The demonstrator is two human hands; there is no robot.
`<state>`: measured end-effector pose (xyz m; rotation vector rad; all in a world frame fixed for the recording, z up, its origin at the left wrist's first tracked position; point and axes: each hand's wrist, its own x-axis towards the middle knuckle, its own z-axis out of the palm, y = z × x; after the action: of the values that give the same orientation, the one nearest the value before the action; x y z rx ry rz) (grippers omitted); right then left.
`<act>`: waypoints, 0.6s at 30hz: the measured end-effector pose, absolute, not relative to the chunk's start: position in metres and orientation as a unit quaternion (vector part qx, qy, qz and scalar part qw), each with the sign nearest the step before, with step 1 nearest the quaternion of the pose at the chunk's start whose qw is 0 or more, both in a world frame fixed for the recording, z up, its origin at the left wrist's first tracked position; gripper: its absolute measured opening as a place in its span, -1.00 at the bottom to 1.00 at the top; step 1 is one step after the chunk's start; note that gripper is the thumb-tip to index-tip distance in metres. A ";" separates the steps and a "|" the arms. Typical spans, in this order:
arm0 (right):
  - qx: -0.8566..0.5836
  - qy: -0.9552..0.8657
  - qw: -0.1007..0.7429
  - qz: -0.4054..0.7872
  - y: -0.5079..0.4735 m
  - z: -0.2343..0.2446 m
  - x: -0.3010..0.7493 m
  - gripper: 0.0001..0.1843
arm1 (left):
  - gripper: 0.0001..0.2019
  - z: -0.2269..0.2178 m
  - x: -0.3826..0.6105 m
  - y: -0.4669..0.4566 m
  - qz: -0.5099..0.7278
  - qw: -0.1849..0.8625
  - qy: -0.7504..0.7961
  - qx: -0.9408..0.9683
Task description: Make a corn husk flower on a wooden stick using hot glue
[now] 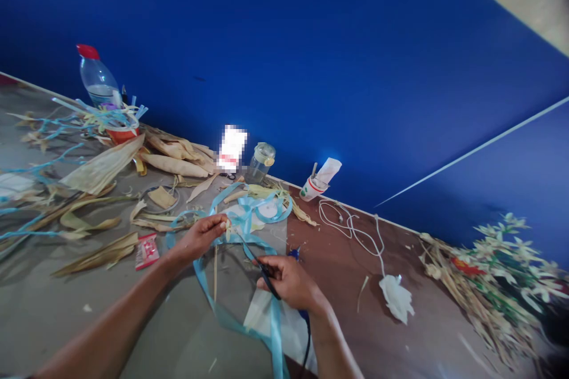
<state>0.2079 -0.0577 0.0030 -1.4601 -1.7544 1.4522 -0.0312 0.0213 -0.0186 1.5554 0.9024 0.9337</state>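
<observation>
My left hand (202, 236) is closed in a pinch on a small pale husk piece with light blue ribbon (235, 222) wound about it. The ribbon loops over the table and trails down toward me between my arms. My right hand (291, 281) is closed around a dark, thin tool (268, 275) with a blue handle end showing behind the hand; its tip points toward the ribbon. A white sheet (262, 317) lies under my right wrist.
Dried corn husks (100, 169) and blue strips litter the left of the table. A plastic bottle (95, 80), glass jar (261, 163), paper cup (313, 186), white cord (355, 231), red packet (146, 250), white husk flower (397, 299) and a bundle of finished flowers (493, 278) stand around. A blue wall rises behind.
</observation>
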 end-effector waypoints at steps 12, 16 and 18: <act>-0.517 -0.630 0.218 0.537 -0.058 0.002 0.209 -0.69 | -0.66 -0.015 -0.031 0.022 0.391 0.525 0.363 0.663; -0.519 -0.636 0.211 0.531 -0.058 0.005 0.209 -0.67 | -0.67 -0.018 -0.032 0.022 0.394 0.530 0.364 0.657; -0.519 -0.638 0.206 0.529 -0.058 0.007 0.209 -0.68 | -0.66 -0.018 -0.031 0.022 0.396 0.531 0.364 0.655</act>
<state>0.2094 -0.0579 0.0068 -1.4469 -1.7788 1.4746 -0.0313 0.0217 -0.0178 1.5634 0.8695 0.9445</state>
